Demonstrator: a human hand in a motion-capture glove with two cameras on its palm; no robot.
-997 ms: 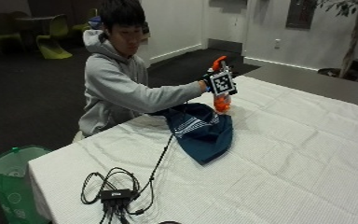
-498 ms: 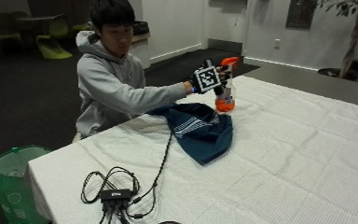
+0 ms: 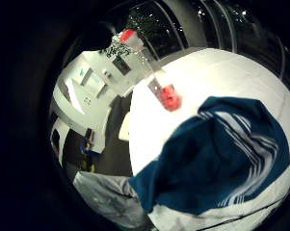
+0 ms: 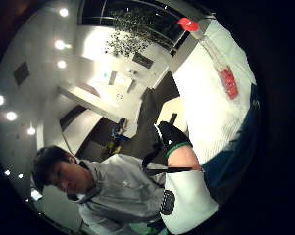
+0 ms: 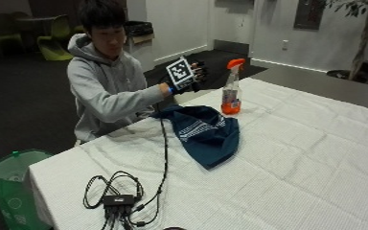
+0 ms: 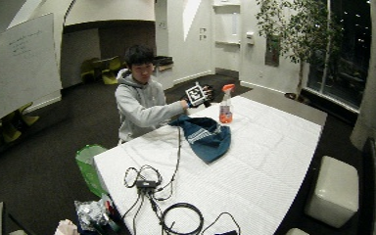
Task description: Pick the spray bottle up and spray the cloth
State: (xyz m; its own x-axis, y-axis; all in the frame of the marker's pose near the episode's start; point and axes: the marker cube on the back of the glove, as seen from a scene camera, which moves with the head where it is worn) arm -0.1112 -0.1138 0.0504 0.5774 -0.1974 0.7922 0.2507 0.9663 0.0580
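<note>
At frame centre, the gloved hand (image 5: 193, 76) hovers open, empty, beside the untouched orange-capped clear plastic spray bottle (image 5: 231, 87); grasping and spraying the crumpled navy striped cloth (image 5: 204, 132) remain.

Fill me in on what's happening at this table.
A person sits at a table covered with a white tablecloth. Their gloved right hand is raised beside a spray bottle with an orange top, apart from it with its fingers open. The bottle stands upright on the cloth-covered table, unheld. A dark blue cloth lies crumpled just in front of the bottle. Nothing looks sprayed yet.
</note>
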